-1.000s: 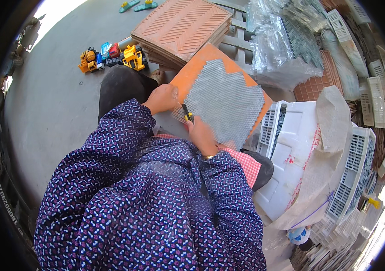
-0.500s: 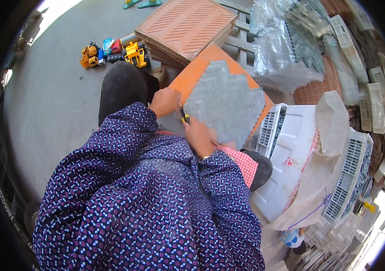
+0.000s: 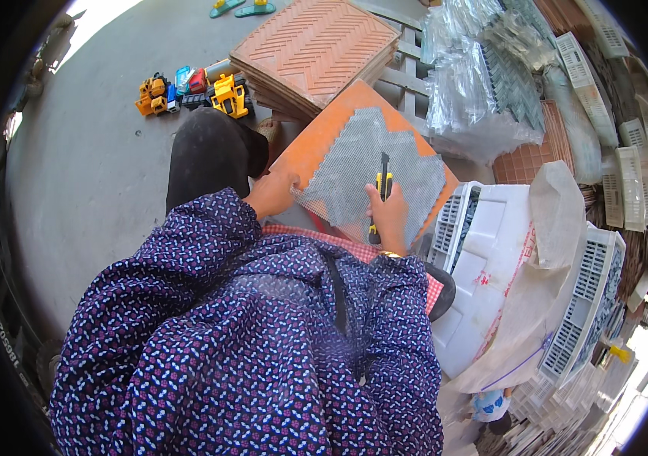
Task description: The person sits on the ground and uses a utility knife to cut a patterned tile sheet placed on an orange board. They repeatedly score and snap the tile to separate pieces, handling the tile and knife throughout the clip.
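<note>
A grey mesh-covered sheet (image 3: 354,159) with stepped edges lies on an orange board (image 3: 358,95) in front of me. My left hand (image 3: 271,193) has its fingers pinched on the sheet's near left corner. Over the right part of the sheet, my right hand (image 3: 390,215) is closed around a yellow and black utility knife (image 3: 383,180). The knife's tip points away from me. Part of its handle is hidden by the fingers. A red checked cloth (image 3: 343,242) lies across my lap below the board's near edge.
Beyond the board stands a stack of herringbone-patterned terracotta trays (image 3: 312,49), with toy trucks (image 3: 228,96) to its left. Plastic-wrapped grey tile sheets (image 3: 483,83) sit at the far right. A white foam box (image 3: 483,266) and slotted white crate (image 3: 584,296) stand on my right.
My right hand with the knife has moved right, from beside my left hand to above the sheet. My left hand has shifted slightly toward me, and the sheet's near left corner now shows beside it.
</note>
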### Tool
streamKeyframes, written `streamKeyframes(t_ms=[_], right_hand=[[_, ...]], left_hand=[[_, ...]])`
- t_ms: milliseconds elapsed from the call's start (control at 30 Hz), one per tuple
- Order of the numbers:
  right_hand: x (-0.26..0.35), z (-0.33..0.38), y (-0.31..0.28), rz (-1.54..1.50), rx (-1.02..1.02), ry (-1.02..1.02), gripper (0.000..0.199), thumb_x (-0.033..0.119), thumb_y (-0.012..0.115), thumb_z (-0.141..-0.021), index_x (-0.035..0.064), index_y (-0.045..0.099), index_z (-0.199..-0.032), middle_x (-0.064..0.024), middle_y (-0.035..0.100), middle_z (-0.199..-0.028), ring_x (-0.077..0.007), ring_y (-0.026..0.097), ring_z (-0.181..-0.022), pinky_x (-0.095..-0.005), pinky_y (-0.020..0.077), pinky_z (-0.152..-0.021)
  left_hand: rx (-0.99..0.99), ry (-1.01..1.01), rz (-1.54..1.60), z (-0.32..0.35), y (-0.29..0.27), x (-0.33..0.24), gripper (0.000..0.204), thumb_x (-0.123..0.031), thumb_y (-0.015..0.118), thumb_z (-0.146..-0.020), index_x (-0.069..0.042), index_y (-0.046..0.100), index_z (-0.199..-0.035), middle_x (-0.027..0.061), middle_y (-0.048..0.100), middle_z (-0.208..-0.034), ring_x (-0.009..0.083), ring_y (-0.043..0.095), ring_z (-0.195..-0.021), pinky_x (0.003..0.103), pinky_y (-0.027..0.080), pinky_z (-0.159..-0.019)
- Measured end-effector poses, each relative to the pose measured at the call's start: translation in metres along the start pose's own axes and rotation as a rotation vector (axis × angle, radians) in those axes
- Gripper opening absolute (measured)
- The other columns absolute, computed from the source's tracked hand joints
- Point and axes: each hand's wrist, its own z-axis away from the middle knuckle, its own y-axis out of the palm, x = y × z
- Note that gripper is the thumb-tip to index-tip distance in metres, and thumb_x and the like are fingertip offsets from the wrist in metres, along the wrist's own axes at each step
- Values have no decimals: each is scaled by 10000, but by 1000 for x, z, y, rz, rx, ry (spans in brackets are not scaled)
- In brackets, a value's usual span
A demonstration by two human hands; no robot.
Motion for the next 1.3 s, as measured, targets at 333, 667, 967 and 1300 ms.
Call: streamKeyframes(t_ms=[333,667,967,1300], right_hand=[[-39,-88,-43,364,-191,-374,461,118,659,-702,-85,476,-1073,-228,481,-1186,-358,457,-1105,-400,361,-947],[-76,-34,-52,383,-353,-106,564,139,656,-717,-119,426,-1161,-267,493,-1172,-362,497,-1077,-387,379,-942],[29,0,-11,-137,21,-22,282,186,548,-843,-42,425,-955,-182,584,-715,-248,611,-522,-330,472,-464],[87,-19,53,-70,342,50,220,146,472,-861,-48,415,-947,-205,577,-685,-266,587,-482,-356,457,-425]], left_hand=[[-58,-74,-64,7,-8,-20,123,-118,555,-760,-30,614,-822,193,617,-789,353,599,-769,429,463,-672],[-164,287,-298,-89,-52,-33,135,-134,528,-799,-61,540,-912,155,604,-794,315,592,-780,418,461,-654],[-32,236,-153,-109,-55,-29,124,-130,577,-764,-51,609,-854,153,627,-793,324,601,-755,406,475,-687],[-233,328,-147,-100,-41,-14,138,-138,600,-750,-38,571,-840,166,611,-780,335,594,-765,423,471,-664]])
